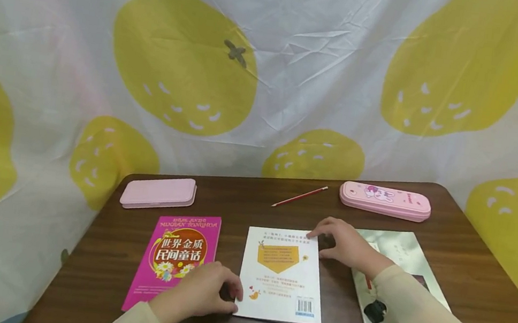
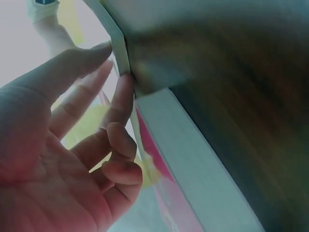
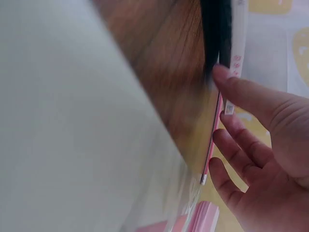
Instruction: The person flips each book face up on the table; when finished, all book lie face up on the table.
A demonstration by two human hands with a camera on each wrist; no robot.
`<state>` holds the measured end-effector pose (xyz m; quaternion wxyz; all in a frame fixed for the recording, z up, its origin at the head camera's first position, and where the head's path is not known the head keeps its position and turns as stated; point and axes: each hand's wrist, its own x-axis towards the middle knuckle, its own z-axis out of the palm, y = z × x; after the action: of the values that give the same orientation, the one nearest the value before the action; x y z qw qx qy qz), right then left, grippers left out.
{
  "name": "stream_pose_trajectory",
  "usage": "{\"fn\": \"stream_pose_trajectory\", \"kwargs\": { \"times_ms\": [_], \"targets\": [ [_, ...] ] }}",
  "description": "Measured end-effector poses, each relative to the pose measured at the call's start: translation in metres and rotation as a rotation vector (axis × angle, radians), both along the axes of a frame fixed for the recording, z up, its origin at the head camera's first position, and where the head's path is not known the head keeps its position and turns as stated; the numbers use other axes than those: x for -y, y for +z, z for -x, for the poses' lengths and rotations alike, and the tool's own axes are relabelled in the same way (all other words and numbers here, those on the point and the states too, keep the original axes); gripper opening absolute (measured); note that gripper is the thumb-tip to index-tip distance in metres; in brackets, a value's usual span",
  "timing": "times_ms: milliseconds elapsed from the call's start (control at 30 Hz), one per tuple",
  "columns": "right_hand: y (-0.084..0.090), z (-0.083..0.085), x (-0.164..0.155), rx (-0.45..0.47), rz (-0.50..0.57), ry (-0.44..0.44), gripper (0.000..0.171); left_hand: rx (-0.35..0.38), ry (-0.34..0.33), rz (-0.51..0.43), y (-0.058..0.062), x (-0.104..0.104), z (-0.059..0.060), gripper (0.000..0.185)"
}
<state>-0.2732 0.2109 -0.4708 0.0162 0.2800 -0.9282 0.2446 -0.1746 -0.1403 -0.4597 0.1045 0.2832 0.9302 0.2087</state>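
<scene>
A white book (image 1: pixel 270 270) lies back cover up on the table, barcode at its near right corner. My left hand (image 1: pixel 204 292) holds its near left edge; in the left wrist view the thumb and fingertips meet the book's edge (image 2: pixel 119 46). With thumb and fingers, my right hand (image 1: pixel 343 242) grips the far right corner. In the right wrist view, the thumb and index fingertip are on either side of the spine's end (image 3: pixel 230 107). Partly behind my left hand is a magenta book (image 1: pixel 174 259). My right forearm crosses over a pale green book (image 1: pixel 396 248).
A plain pink case (image 1: pixel 158 192) sits at the table's back left. At the back right is a pink pencil case (image 1: pixel 385 200) with a rabbit picture. Between them lies a red pencil (image 1: pixel 300 196). A fruit-patterned curtain (image 1: pixel 306 92) hangs behind the dark wooden table (image 1: pixel 230 201).
</scene>
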Motion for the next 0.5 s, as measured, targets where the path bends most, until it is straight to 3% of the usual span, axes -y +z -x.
{"fn": "stream_pose_trajectory", "kwargs": {
  "times_ms": [267, 500],
  "targets": [
    [0.0026, 0.0012, -0.0045, 0.024, 0.11, 0.017, 0.039, -0.076, 0.029, 0.081, -0.0008, -0.0044, -0.009, 0.043],
    [0.0036, -0.001, -0.0057, 0.076, 0.171, 0.004, 0.037, -0.167, 0.045, 0.077, -0.007, -0.0046, -0.0105, 0.047]
  ]
}}
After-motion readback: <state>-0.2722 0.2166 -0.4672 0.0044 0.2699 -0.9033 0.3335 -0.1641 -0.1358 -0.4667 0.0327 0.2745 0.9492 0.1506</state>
